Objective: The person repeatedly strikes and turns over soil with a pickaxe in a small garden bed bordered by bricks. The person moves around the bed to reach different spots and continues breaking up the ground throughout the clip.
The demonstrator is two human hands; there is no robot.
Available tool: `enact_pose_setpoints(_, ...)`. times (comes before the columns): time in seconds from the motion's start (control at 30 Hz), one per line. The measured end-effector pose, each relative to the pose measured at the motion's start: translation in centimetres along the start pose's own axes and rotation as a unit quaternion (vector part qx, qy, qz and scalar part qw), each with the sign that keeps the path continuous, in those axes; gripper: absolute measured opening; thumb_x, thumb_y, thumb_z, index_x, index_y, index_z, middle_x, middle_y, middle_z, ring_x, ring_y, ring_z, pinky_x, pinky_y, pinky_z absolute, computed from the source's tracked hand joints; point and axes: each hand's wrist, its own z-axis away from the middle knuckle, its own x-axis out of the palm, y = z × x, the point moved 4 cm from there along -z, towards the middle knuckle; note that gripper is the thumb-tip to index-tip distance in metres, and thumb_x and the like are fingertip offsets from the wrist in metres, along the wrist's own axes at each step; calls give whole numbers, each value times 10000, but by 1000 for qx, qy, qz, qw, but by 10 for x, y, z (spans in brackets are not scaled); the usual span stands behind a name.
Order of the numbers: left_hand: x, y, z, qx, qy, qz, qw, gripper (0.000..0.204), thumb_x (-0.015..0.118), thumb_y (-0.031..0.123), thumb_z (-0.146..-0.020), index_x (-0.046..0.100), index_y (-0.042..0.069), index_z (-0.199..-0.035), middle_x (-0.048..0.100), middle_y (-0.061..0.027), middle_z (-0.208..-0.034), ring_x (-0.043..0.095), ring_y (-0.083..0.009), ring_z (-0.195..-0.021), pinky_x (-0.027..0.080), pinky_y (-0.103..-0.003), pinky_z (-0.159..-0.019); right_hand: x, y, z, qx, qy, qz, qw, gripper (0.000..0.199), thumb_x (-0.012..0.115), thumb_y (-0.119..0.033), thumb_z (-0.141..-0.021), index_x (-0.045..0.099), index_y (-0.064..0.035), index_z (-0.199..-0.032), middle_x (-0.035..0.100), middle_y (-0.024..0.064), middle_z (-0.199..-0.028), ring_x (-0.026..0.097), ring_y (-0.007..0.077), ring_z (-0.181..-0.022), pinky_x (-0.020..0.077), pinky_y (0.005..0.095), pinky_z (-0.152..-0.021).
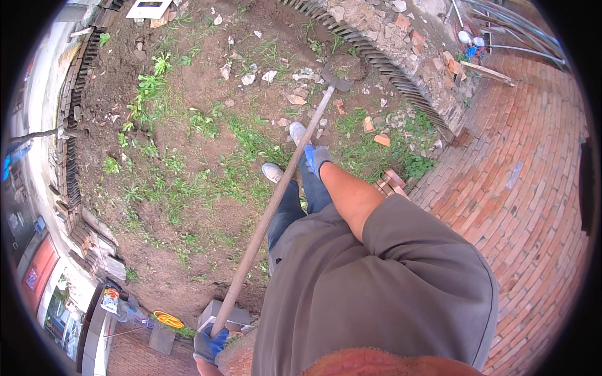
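- Two gloved hands are gripping one long wooden shovel (276, 200), and its shaft is running as a slanted line from the lower left of the view up toward the upper right.
- The left hand (209, 343), in a blue glove, is closing its fingers around the butt end of the shaft, low in the view, near a grey block (221, 311) on the ground.
- The right hand (316, 158), in a grey and blue glove, is wrapping around the shaft about two thirds of the way up from the left grip, with the bare forearm reaching out from a grey sleeve (401, 250).
- Beyond the right grip the shaft is pointing away from the person, ending in a dark metal blade (338, 76) that is resting on the soil among broken brick pieces (376, 131) and pale rubble.
- The blade is lying just short of a curved edging of upright tiles (389, 69), far from both grips.
- Between the two grips the shaft is crossing over the person's jeans (288, 210), and two pale shoes (273, 172) are standing on patchy grass just left of the right grip.
- Red brick paving (520, 188) is spreading out to the right of the right hand.
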Motion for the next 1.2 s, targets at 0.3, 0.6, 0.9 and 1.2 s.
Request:
enact_pose_setpoints(0.3,19,96,139,51,39,-272,960,276,728,387,-916,738,134,-1025,705,-37,-715,660,-161,-604,539,-382,-593,-32,-63,34,186,-106,-350,912,562,731,-480,-952,505,-149,-1346,579,206,-1263,699,425,-961,556,642,-900)
enact_pose_setpoints(0.6,57,126,169,-3,44,-415,909,475,639,600,-903,773,163,-1029,724,-177,-725,719,-423,-671,583,-523,-598,-24,-27,-29,168,-225,-447,849,228,757,-297,-949,591,-141,-967,567,43,-731,609,270,-685,568,505,-695)
enact_pose_setpoints(0.9,89,59,105,-53,154,-270,949,321,776,413,-793,799,111,-899,749,-155,-749,749,-348,-718,579,-461,-685,5,4,-24,166,-215,-409,871,103,667,-183,-967,573,-145,-951,548,37,-739,579,246,-640,556,481,-687)
enact_pose_setpoints(1.2,189,-141,47,-15,146,-247,958,273,751,426,-767,792,174,-864,749,-141,-757,743,-381,-737,580,-494,-693,48,93,66,146,-143,-348,915,112,668,-217,-963,594,-150,-912,554,46,-747,588,254,-665,546,510,-682)
